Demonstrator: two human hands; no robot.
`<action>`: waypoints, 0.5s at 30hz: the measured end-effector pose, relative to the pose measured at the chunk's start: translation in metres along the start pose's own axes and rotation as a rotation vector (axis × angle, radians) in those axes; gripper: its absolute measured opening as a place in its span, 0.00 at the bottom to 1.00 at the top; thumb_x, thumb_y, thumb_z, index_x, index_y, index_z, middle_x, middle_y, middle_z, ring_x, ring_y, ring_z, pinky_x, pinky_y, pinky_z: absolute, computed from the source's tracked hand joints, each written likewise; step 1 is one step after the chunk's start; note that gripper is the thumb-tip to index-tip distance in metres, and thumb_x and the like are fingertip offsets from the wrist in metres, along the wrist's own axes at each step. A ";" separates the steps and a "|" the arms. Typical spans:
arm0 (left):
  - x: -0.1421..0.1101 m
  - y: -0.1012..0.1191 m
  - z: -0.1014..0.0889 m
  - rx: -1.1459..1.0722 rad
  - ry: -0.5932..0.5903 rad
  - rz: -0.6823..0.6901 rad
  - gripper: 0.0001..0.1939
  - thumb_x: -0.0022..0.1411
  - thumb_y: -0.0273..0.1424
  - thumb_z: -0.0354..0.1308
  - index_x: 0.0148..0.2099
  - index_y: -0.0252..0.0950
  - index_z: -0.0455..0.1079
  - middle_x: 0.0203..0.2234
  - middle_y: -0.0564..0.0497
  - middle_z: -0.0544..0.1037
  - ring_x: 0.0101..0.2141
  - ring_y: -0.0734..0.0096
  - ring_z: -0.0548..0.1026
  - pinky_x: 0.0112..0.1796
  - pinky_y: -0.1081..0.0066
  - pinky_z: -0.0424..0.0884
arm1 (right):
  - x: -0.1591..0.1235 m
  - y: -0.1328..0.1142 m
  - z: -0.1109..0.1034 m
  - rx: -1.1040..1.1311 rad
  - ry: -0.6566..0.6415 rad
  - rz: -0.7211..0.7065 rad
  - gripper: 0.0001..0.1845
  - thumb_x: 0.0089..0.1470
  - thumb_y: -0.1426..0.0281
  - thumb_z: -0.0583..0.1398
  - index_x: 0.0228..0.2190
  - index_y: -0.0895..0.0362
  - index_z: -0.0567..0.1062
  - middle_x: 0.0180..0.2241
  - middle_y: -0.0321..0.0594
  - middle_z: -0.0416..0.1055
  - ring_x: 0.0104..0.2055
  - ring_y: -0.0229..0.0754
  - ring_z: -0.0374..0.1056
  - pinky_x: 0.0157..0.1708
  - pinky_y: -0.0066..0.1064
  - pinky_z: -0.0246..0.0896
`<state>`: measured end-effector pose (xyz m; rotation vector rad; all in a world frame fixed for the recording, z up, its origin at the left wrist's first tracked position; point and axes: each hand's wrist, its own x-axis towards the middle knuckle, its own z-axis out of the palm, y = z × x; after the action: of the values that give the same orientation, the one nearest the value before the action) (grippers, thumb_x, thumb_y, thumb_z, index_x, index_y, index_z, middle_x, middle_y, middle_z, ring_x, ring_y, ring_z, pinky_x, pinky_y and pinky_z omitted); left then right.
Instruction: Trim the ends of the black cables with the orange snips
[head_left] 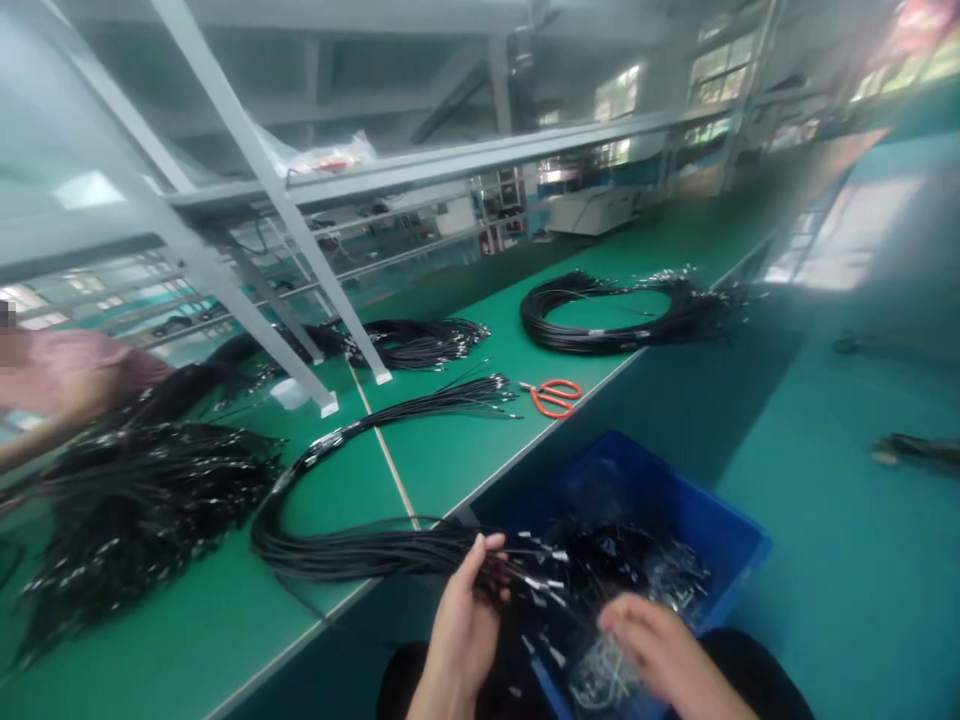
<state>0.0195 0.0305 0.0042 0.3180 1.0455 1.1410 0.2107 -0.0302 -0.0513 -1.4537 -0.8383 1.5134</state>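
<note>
My left hand [474,610] is wrapped round the end of a bundle of black cables [360,552], which curves back over the green table in a wide loop. White-tipped cable ends fan out past my fingers to the right. Above the blue bin [739,565] is my right hand [656,640], its fingers curled together and blurred; whether anything is pinched in them I cannot make out. Inside the bin lie dark cable pieces and clear, pale bits [604,670].
Orange-handled scissors [553,397] lie near the edge of the green table [450,465]. A coiled cable bundle [592,340] rests farther right, and a large cable heap [157,520] at left. White shelf posts [289,235] rise from the table. Another person [82,375] is at far left.
</note>
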 end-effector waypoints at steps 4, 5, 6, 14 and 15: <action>-0.030 -0.002 -0.004 0.102 -0.066 -0.005 0.09 0.47 0.26 0.67 0.33 0.29 0.75 0.30 0.43 0.79 0.32 0.65 0.76 0.36 0.70 0.70 | 0.044 -0.009 -0.013 0.050 0.168 0.078 0.07 0.56 0.68 0.58 0.33 0.60 0.71 0.24 0.31 0.66 0.20 0.32 0.61 0.19 0.25 0.58; -0.039 -0.003 -0.008 0.187 -0.095 0.006 0.10 0.45 0.25 0.68 0.33 0.29 0.75 0.30 0.43 0.79 0.33 0.64 0.76 0.38 0.69 0.69 | 0.056 -0.012 -0.016 0.071 0.205 0.105 0.09 0.57 0.67 0.57 0.37 0.59 0.71 0.33 0.36 0.70 0.27 0.36 0.67 0.25 0.30 0.65; -0.049 -0.003 -0.014 0.316 -0.119 0.018 0.11 0.44 0.25 0.68 0.34 0.30 0.76 0.30 0.43 0.79 0.32 0.62 0.76 0.38 0.68 0.69 | 0.066 -0.015 -0.019 0.100 0.240 0.130 0.12 0.57 0.66 0.57 0.42 0.59 0.70 0.39 0.40 0.70 0.33 0.40 0.69 0.31 0.35 0.68; -0.099 0.064 -0.105 1.607 0.356 0.705 0.23 0.53 0.36 0.59 0.53 0.41 0.68 0.50 0.44 0.71 0.51 0.51 0.66 0.52 0.57 0.59 | 0.109 -0.019 -0.048 0.306 0.445 0.257 0.16 0.58 0.66 0.57 0.47 0.56 0.68 0.48 0.44 0.66 0.44 0.46 0.67 0.41 0.43 0.66; -0.096 0.077 -0.113 1.781 0.360 0.838 0.27 0.55 0.36 0.57 0.58 0.38 0.63 0.54 0.41 0.66 0.56 0.49 0.60 0.55 0.55 0.53 | 0.111 -0.017 -0.050 0.316 0.456 0.238 0.16 0.58 0.66 0.57 0.47 0.56 0.68 0.49 0.44 0.66 0.44 0.46 0.67 0.41 0.44 0.66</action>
<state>-0.1202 -0.0508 0.0475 2.1470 2.1530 0.6037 0.2675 0.0729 -0.0868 -1.6052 -0.1500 1.3288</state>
